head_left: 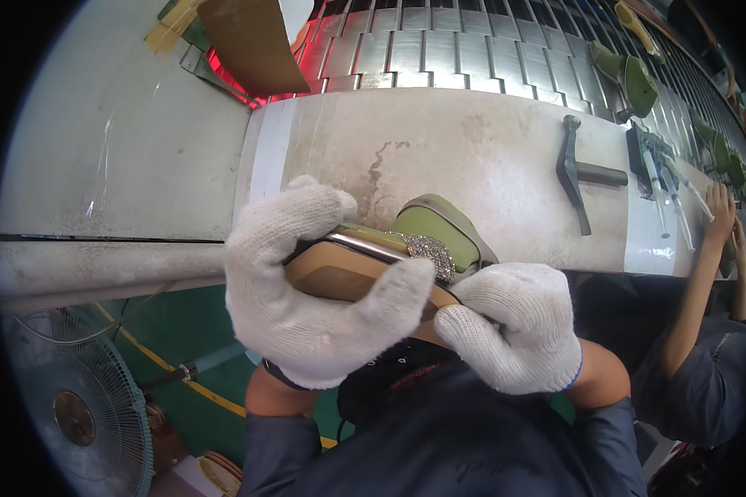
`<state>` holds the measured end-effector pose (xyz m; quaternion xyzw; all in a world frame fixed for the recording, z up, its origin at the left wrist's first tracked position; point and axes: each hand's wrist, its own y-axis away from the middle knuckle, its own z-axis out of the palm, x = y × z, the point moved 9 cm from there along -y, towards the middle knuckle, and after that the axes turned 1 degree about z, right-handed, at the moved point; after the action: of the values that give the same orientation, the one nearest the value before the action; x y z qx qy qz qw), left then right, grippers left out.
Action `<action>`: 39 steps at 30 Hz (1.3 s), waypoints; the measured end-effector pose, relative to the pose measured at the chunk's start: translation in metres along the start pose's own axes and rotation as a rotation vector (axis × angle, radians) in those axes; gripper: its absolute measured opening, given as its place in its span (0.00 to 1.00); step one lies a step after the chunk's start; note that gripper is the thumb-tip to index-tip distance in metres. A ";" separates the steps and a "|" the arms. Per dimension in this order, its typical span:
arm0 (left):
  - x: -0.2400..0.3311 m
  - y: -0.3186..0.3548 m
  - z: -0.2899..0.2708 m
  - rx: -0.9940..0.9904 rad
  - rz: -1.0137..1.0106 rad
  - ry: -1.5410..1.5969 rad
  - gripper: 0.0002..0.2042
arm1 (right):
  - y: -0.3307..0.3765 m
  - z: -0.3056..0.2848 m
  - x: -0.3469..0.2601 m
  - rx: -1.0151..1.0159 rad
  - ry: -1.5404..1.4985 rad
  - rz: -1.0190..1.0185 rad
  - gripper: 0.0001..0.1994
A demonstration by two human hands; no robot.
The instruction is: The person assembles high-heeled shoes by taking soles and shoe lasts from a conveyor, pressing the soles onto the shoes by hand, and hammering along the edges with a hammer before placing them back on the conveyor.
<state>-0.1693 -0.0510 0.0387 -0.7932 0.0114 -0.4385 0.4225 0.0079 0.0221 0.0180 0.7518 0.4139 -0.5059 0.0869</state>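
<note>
Both my hands wear white knitted gloves and hold one green shoe (331, 273) over the bench's front edge. Its tan and brown sole faces me, with a shiny metallic edge along it. A band of sparkling stones (431, 255) crosses the green upper, and a strapped green part shows behind that. My left hand (307, 306) wraps round one end of the shoe, its thumb lying across the sole. At the other end, my right hand (518, 327) is closed in a pinch on the sole's edge. The gloves hide both ends of the shoe.
On the pale bench (331, 149) lies a hammer (584, 170). Right of it, a dark holder (642, 157) carries several syringe-like tools. Metal conveyor slats (439, 50) run behind, bearing green shoes (636, 83). A fan (75, 406) stands lower left; a co-worker's hands (721, 215) are at right.
</note>
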 end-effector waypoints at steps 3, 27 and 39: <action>0.011 0.002 0.010 -0.172 0.082 -0.146 0.38 | 0.002 0.001 -0.001 0.017 0.025 -0.032 0.07; -0.142 0.024 0.138 -0.199 -0.839 1.216 0.24 | 0.053 -0.132 0.078 0.673 -0.610 0.271 0.26; -0.085 -0.005 0.141 -0.362 -0.300 0.560 0.06 | 0.047 -0.063 0.045 0.328 0.233 0.070 0.24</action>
<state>-0.1239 0.0781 -0.0524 -0.6970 0.0877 -0.6867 0.1869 0.0912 0.0508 -0.0029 0.8232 0.3069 -0.4729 -0.0678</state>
